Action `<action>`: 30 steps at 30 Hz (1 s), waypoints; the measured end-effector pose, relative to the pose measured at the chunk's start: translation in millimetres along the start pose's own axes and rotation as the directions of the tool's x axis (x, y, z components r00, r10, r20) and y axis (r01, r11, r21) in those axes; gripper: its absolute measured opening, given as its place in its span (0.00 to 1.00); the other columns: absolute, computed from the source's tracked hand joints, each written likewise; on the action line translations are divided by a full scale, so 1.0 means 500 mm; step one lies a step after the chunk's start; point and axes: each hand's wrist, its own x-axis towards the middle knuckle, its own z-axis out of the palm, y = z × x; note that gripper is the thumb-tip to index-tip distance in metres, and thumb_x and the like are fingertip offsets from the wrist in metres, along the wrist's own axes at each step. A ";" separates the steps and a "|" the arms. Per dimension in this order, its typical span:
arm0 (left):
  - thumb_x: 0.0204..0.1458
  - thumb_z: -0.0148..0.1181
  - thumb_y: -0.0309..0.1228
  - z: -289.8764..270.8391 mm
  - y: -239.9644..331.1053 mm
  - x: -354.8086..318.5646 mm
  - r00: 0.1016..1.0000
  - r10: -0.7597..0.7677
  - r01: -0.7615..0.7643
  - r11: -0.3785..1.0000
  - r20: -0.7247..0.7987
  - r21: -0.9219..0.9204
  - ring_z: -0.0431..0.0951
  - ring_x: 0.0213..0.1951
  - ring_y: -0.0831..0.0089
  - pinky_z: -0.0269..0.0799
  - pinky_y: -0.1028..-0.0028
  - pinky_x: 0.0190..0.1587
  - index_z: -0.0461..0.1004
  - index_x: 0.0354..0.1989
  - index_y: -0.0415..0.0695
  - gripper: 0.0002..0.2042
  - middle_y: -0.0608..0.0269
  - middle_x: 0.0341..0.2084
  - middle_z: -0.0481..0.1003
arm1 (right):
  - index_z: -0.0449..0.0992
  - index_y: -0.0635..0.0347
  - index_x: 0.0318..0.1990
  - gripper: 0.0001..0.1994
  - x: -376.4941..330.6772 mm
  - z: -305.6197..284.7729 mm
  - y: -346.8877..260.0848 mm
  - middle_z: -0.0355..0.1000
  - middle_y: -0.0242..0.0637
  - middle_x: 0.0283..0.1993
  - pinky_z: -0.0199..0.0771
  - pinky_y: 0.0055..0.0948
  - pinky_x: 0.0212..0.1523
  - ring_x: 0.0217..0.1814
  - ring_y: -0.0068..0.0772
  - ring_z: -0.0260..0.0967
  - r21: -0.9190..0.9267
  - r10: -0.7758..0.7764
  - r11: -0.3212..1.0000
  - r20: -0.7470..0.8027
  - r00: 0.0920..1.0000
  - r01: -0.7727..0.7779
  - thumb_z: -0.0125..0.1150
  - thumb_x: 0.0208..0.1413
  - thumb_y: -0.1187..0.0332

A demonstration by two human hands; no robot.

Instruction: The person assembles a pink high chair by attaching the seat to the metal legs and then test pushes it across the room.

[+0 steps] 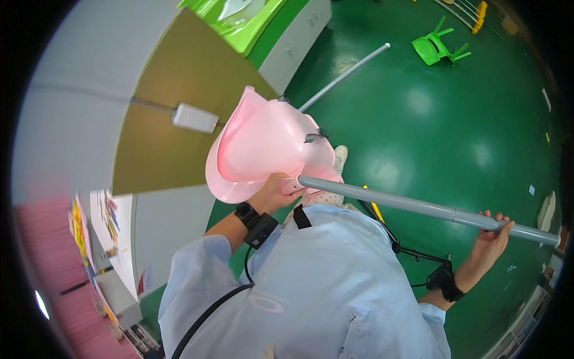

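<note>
My left hand (274, 195) grips the lower rim of a pink plastic child's chair (263, 143), held up in front of my chest. A thick grey pole (406, 204) starts right beside that hand and runs to the right. My right hand (494, 238) is closed around the pole near its far end. Both wrists wear black straps, and a black cable runs down my light blue shirt. Whether the left hand also touches the pole's end I cannot tell.
A thin pale pole (347, 75) slants across the shiny green floor (454, 131) behind the chair. A small green chair (435, 48) lies tipped over at the far right. A white cabinet with a green top (281, 36) and a brown-and-grey wall (179, 72) stand to the left.
</note>
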 end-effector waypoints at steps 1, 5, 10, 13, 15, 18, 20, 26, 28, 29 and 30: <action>0.47 0.41 0.24 0.048 0.014 0.028 1.000 -0.002 0.002 1.000 0.007 -0.010 0.64 0.46 0.59 0.66 0.65 0.49 0.58 0.42 0.30 0.14 0.49 0.41 0.60 | 0.60 0.60 0.37 0.13 0.033 0.012 -0.001 0.61 0.34 0.33 0.67 0.40 0.42 0.39 0.38 0.65 -0.021 -0.018 1.000 -0.026 0.999 0.018 0.43 0.56 0.58; 0.48 0.40 0.24 0.274 0.064 0.139 1.000 -0.002 0.002 1.000 0.007 0.012 0.63 0.47 0.58 0.68 0.66 0.48 0.57 0.44 0.29 0.15 0.47 0.43 0.59 | 0.60 0.61 0.40 0.13 0.187 0.078 -0.008 0.62 0.36 0.36 0.70 0.39 0.41 0.42 0.41 0.65 -0.060 -0.067 0.996 -0.073 0.995 0.063 0.42 0.56 0.60; 0.49 0.39 0.25 0.417 0.080 0.239 0.974 -0.223 0.224 0.974 0.034 -0.029 0.62 0.47 0.56 0.68 0.67 0.47 0.58 0.43 0.28 0.15 0.43 0.43 0.59 | 0.58 0.64 0.45 0.14 0.363 0.097 -0.057 0.62 0.39 0.40 0.74 0.33 0.39 0.44 0.42 0.65 -0.054 -0.074 0.996 0.034 0.997 0.076 0.42 0.56 0.63; 0.50 0.36 0.25 0.479 0.086 0.291 0.963 -0.248 0.245 0.969 0.103 0.041 0.62 0.47 0.52 0.66 0.66 0.49 0.55 0.45 0.26 0.16 0.41 0.44 0.57 | 0.58 0.64 0.46 0.15 0.429 0.104 -0.075 0.62 0.39 0.40 0.73 0.32 0.38 0.44 0.41 0.65 -0.039 -0.112 0.993 0.009 0.994 0.113 0.42 0.56 0.63; 0.51 0.33 0.25 0.572 0.059 0.277 0.956 -0.221 0.215 0.975 -0.195 -0.051 0.61 0.48 0.54 0.66 0.66 0.50 0.52 0.48 0.27 0.17 0.43 0.45 0.57 | 0.57 0.64 0.47 0.15 0.459 0.094 -0.077 0.62 0.39 0.39 0.71 0.32 0.39 0.42 0.40 0.66 -0.065 -0.130 0.989 0.003 0.992 0.130 0.42 0.57 0.63; 0.49 0.40 0.23 0.540 0.067 0.281 0.953 -0.109 -0.169 0.584 0.283 0.794 0.65 0.45 0.59 0.68 0.71 0.47 0.58 0.42 0.27 0.13 0.46 0.40 0.62 | 0.57 0.63 0.48 0.16 0.473 0.078 -0.068 0.61 0.38 0.39 0.69 0.32 0.39 0.41 0.38 0.66 -0.075 -0.103 0.992 -0.046 0.994 0.099 0.42 0.57 0.63; 0.44 0.52 0.18 0.519 0.064 0.299 0.868 -0.057 -0.487 0.103 0.494 0.867 0.73 0.37 0.69 0.71 0.80 0.40 0.68 0.30 0.26 0.06 0.48 0.32 0.72 | 0.57 0.61 0.48 0.17 0.486 0.067 -0.050 0.62 0.37 0.38 0.69 0.32 0.39 0.40 0.37 0.66 -0.113 -0.121 0.988 -0.106 0.987 0.109 0.43 0.56 0.62; 0.44 0.40 0.23 0.626 0.072 0.252 0.981 -0.145 0.183 0.906 -0.125 0.381 0.62 0.47 0.54 0.65 0.61 0.48 0.51 0.46 0.31 0.19 0.47 0.42 0.57 | 0.58 0.58 0.46 0.16 0.511 0.026 -0.035 0.62 0.34 0.36 0.66 0.33 0.41 0.39 0.35 0.66 -0.018 -0.052 0.999 -0.143 0.988 0.050 0.45 0.55 0.60; 0.42 0.40 0.23 0.609 0.090 0.252 0.987 -0.122 0.154 0.905 -0.103 0.397 0.63 0.46 0.53 0.65 0.60 0.48 0.51 0.45 0.29 0.19 0.46 0.41 0.57 | 0.58 0.57 0.45 0.15 0.495 0.051 -0.037 0.62 0.33 0.36 0.64 0.33 0.43 0.39 0.34 0.65 -0.015 -0.026 1.000 -0.149 0.988 0.024 0.45 0.55 0.60; 0.41 0.41 0.23 0.604 0.107 0.250 0.983 -0.154 0.181 0.878 -0.097 0.442 0.63 0.45 0.52 0.65 0.60 0.48 0.51 0.44 0.28 0.20 0.45 0.41 0.58 | 0.58 0.57 0.45 0.15 0.490 0.069 -0.038 0.62 0.33 0.36 0.64 0.33 0.43 0.39 0.34 0.65 -0.013 -0.026 1.000 -0.141 0.990 0.024 0.45 0.55 0.60; 0.40 0.42 0.23 0.598 0.124 0.247 0.978 -0.186 0.208 0.849 -0.094 0.485 0.64 0.44 0.51 0.66 0.60 0.47 0.51 0.44 0.28 0.21 0.44 0.40 0.58 | 0.58 0.57 0.45 0.15 0.489 0.093 -0.044 0.62 0.33 0.37 0.64 0.33 0.44 0.39 0.33 0.65 -0.019 -0.058 0.998 -0.127 0.990 0.056 0.45 0.55 0.60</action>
